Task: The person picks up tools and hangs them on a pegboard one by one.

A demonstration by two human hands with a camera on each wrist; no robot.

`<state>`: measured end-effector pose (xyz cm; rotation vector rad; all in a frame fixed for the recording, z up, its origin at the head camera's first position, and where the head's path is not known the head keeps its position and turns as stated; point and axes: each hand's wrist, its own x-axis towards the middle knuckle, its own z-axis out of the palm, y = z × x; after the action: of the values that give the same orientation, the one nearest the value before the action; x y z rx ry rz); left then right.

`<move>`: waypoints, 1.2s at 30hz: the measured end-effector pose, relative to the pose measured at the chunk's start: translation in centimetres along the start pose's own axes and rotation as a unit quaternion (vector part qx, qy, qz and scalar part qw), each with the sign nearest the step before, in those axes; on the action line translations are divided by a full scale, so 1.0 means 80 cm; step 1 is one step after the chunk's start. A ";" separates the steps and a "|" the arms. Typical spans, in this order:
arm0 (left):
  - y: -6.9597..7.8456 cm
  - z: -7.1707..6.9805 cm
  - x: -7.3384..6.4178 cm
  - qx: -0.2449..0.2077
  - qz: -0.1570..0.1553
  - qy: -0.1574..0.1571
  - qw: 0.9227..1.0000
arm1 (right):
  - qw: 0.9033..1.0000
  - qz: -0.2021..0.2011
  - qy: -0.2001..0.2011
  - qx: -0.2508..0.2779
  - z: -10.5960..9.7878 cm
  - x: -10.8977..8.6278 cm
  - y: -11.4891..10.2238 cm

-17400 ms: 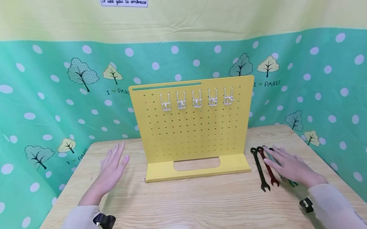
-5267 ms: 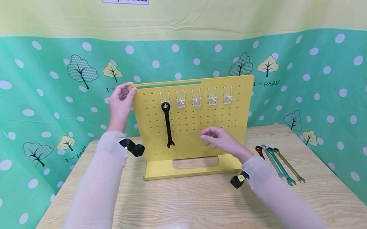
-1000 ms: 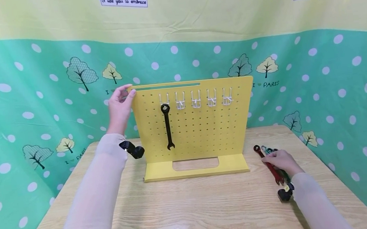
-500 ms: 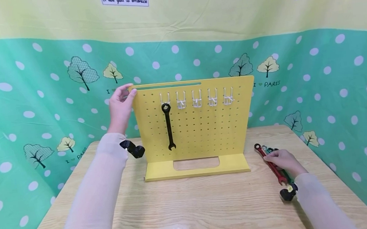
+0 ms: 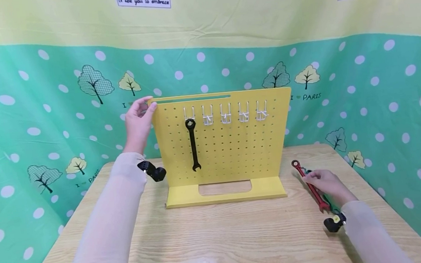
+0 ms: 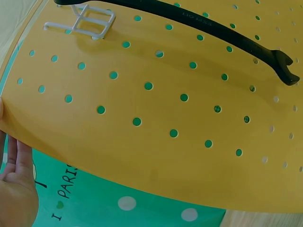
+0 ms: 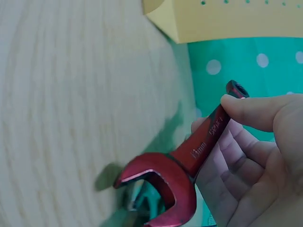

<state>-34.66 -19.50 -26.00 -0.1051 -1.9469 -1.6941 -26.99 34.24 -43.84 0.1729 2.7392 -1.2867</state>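
Patterned cloth (image 5: 202, 36) backs a wooden table (image 5: 220, 239), on which stands a perforated yellow pegboard (image 5: 218, 146). The left hand (image 5: 137, 123) grips the pegboard's upper left corner between thumb and fingers. The right hand (image 5: 329, 184) grasps a red wrench (image 5: 315, 194), marked 13mm, near the pegboard's right side, its open end toward the person. A green wrench (image 5: 328, 202) shows partly hidden beside it. A black wrench (image 5: 193, 145) hangs, ring end up, at the leftmost of five white hooks (image 5: 226, 115).
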 end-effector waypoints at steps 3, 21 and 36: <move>-0.001 0.000 0.000 -0.002 0.002 0.001 1.000 | 1.000 -0.024 0.005 -0.005 -0.001 -0.003 -0.008; 0.001 0.000 0.001 -0.007 -0.001 -0.002 1.000 | 0.994 -0.103 0.025 -0.025 -0.009 -0.021 -0.062; 0.002 0.001 0.000 -0.008 -0.005 -0.003 1.000 | 0.987 -0.158 0.022 -0.012 0.014 -0.022 -0.118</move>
<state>-34.64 -19.42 -25.88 -0.1064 -1.9410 -1.7184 -26.58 27.24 -37.11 -0.2489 2.9052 -1.3318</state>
